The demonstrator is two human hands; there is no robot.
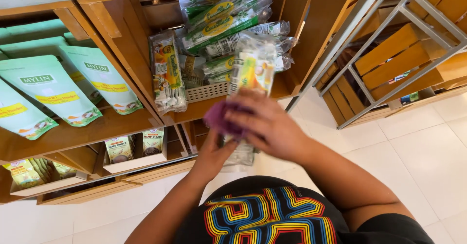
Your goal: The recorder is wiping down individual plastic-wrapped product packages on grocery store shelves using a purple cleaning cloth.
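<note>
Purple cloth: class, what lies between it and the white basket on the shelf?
In the head view, a clear snack packet stands between the purple cloth and the white basket, held up in front of the shelf.

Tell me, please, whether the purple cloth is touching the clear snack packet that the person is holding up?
Touching. The head view shows the purple cloth, in the right hand, pressed on the clear snack packet with no gap.

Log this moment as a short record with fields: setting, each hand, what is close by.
setting: wooden shop shelves above a pale tiled floor
left hand: under a clear snack packet, holding its lower end
right hand: presses a purple cloth against the packet's front
close by: white basket of green-labelled packets; pale green pouches on the shelf to the left; metal rack with wooden crates to the right
</note>
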